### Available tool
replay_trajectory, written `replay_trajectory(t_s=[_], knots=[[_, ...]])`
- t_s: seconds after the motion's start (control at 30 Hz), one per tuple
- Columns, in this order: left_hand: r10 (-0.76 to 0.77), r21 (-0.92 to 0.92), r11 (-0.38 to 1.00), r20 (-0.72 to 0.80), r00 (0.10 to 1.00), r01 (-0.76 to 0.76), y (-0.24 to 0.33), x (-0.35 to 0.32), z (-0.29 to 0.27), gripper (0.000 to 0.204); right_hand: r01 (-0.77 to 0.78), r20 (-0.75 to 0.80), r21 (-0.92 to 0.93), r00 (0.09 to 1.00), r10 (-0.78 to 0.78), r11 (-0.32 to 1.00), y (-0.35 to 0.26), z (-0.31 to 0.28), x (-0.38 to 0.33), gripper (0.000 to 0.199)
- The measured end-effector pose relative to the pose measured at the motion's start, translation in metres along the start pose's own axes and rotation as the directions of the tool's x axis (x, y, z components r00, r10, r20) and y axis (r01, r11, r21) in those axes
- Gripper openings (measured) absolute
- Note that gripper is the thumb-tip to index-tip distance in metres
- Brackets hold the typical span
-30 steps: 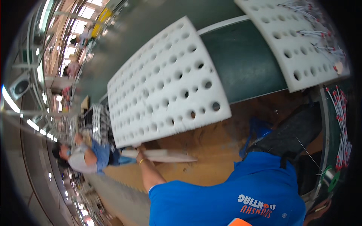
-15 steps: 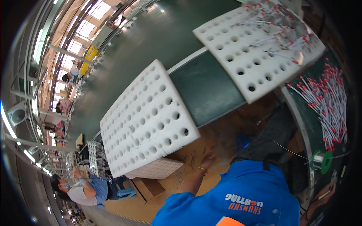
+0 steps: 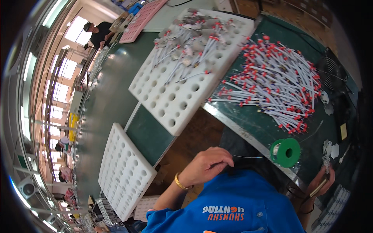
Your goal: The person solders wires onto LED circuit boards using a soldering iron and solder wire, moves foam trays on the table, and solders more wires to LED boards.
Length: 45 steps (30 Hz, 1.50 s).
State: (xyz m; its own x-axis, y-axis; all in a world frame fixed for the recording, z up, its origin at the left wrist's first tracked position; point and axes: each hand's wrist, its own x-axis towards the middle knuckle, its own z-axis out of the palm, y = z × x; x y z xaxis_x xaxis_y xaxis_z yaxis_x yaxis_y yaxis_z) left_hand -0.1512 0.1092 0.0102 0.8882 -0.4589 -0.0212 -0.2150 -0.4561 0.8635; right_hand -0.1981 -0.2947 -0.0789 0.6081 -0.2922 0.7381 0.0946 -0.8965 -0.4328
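My left hand [image 3: 208, 165], a yellow bangle at its wrist, is in front of my blue shirt with its fingers curled together. At its fingertips ends a thin solder wire [image 3: 250, 157] from a green spool [image 3: 290, 152] on the table's edge; the pinch itself is partly hidden. My right hand [image 3: 326, 179], at the right, is closed around the brown handle of a pen-like soldering iron [image 3: 319, 187]. The iron's tip is hard to make out beside a crumpled whitish lump [image 3: 329, 149]. Beyond the spool is a heap of white wires [image 3: 278, 81] with red ends.
A white foam board [image 3: 163, 95] with rows of holes bears more red-ended wires. Another holed white board [image 3: 126, 171] is at lower left, across a green surface [image 3: 149, 134]. A round black fan grille [image 3: 332, 72] stands at right. People work far left; a pink board [image 3: 142, 19] lies far back.
The view has swung to the right, bringing the wire heap, spool and right hand further in. My left hand has risen from low beside my body to the loose end of the solder wire.
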Motion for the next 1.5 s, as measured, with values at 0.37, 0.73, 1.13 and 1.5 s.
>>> replay_trajectory(t_s=[0.37, 0.73, 1.13, 1.5], knots=[[0.050, -0.154, 0.984, -0.267, 0.962, -0.094, 0.019, 0.129, 0.027, 0.013, 0.038, 0.301, 0.082, 0.952, -0.061, 0.996, -0.044, 0.004, 0.033, 0.033], [0.459, 0.220, 0.875, -0.088, 0.884, -0.432, 0.021, 0.193, 0.077, 0.014, 0.141, 0.170, 0.302, 0.965, -0.199, 0.943, -0.046, 0.019, 0.048, 0.037], [0.660, 0.410, 0.696, -0.044, 0.750, -0.589, 0.024, 0.229, 0.100, 0.016, -0.003, 0.031, 0.386, 0.999, -0.009, 0.923, -0.078, 0.064, 0.091, 0.029], [0.598, 0.507, 0.659, 0.096, 0.796, -0.556, 0.020, 0.220, 0.100, 0.016, -0.061, 0.013, 0.429, 0.998, 0.062, 0.901, -0.086, 0.091, 0.103, 0.028]])
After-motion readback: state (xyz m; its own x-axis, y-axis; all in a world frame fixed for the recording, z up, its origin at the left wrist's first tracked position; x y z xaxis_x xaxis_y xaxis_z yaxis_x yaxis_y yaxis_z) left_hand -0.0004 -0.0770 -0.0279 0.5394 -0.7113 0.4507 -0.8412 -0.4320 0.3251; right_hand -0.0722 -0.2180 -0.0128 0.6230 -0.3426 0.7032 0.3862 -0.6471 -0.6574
